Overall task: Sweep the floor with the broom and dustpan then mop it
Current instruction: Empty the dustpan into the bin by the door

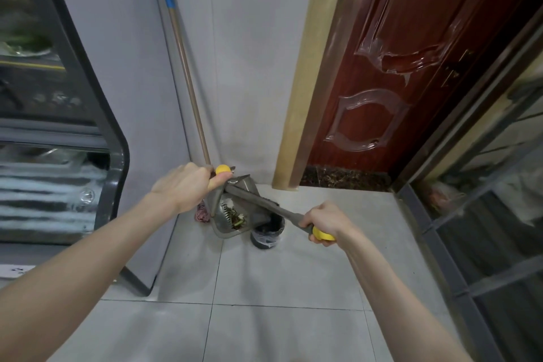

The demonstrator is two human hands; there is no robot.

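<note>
Dustpan (224,229) tilted in corner, lip just beside small black bin (266,237), debris (236,219) inside pan. Left hand (188,188) clamped on dustpan handle; right hand (326,222) clamped on broom (264,204) handle, broom lying across pan. Hands apart.

Risk: bin mouth narrow, so debris may spill onto floor (279,288); broom push may tip bin; elbow may knock leaning mop (185,67).

Count: one dustpan, one broom, one bin, one mop, two hands.

The pale tiled floor (279,288) carries a small dark bin (266,236) by the wall; a mop head (201,212) rests just left of the bin.
</note>
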